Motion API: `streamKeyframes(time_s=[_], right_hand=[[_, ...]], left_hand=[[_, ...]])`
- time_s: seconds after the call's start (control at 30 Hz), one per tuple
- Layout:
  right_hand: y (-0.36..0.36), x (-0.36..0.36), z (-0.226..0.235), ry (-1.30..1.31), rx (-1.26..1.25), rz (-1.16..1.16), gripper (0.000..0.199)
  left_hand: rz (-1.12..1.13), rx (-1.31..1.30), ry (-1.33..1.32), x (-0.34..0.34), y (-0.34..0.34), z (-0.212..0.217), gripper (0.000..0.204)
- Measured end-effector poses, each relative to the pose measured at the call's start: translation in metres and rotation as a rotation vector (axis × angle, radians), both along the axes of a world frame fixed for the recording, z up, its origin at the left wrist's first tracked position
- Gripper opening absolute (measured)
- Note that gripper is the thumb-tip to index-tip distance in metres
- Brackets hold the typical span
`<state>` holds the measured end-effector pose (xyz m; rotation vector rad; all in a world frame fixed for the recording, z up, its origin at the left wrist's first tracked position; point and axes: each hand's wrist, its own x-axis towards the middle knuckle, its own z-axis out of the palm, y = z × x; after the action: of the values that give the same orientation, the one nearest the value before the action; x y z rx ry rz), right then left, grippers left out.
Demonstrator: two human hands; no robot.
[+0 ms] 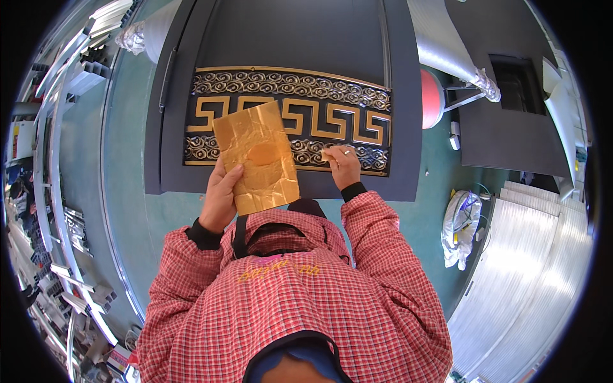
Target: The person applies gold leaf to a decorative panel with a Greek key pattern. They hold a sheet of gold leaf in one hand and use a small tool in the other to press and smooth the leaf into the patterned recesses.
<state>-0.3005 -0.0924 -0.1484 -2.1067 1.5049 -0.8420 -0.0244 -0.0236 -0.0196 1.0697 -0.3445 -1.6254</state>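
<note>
My left hand [220, 198] grips the lower left edge of a gold foil-like sheet [258, 188], thumb on top. A smooth orange-gold patch [265, 153] lies in the middle of its creased surface. In the pinched fingers of my right hand [347, 169] is a small pale pad [327, 154], and a ring shows on that hand. The pad is at the lower scroll band [373, 156] of a dark door panel [294, 32]; whether it touches cannot be made out. Between two scroll bands runs a raised gold key pattern [335, 122], partly hidden by the sheet.
Metal racks [54, 191] with profiles line the left. Wrapped silvery rolls [447, 45] lie beside the panel, near a red round object [431, 99]. On the right are another dark panel [511, 143] with a cutout, a plastic bag [461, 226] and stacked pale sheets [511, 281].
</note>
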Motion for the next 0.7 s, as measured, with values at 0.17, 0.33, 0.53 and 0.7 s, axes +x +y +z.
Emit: streamKeyframes(time_s=[0.17, 0.33, 0.53, 0.7], right_hand=[[-0.01, -0.094, 0.007, 0.208, 0.054, -0.152, 0.021], [-0.021, -0.073, 0.097, -0.241, 0.105, -0.216, 0.025], [-0.006, -0.001, 0.174, -0.165, -0.122, 0.165, 0.029], [-0.003, 0.003, 0.171, 0.06, -0.182, 0.258, 0.03]], left_hand=[[0.03, -0.023, 0.055, -0.041, -0.006, -0.001, 0.042], [0.036, -0.011, 0.078, -0.068, -0.003, -0.005, 0.043], [0.024, -0.035, 0.077, -0.085, -0.004, -0.008, 0.043], [-0.012, -0.053, 0.075, -0.081, -0.002, -0.009, 0.044]])
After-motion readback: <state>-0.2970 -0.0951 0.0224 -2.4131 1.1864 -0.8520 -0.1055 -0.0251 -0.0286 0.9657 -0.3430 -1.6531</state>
